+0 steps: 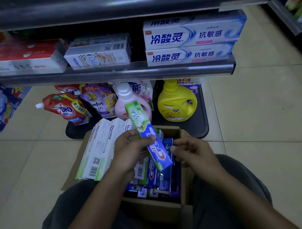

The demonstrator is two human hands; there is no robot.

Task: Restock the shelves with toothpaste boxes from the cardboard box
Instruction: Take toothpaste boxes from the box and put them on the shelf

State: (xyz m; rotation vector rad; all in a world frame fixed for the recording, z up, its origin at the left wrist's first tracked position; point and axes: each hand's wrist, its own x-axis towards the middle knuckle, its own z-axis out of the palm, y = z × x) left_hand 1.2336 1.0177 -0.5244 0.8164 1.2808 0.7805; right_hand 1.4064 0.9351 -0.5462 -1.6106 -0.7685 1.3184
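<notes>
The left hand [131, 148] is holding a green-and-blue Crest box [148, 134] above the carton [154, 210], its fingers [149, 139] closing around the box's middle. The box's long axis is running from lower right, near the right hand [191, 150], up and away to the left toward the shelf [114, 73], green end leading. The right hand is hanging just beside the box's lower end with its fingers loosely curled and holding nothing, so the left is the hand placed to carry it up. On the shelf, two white-and-blue boxes reading 冷酸灵 抗敏感 [190, 44] are sitting stacked at the right, with other brands to their left. White boxes marked "Doctor" [102, 149] are leaning at the carton's left edge; more Crest boxes are lying inside. Below the shelf, OMO and Comfort pouches are readable
</notes>
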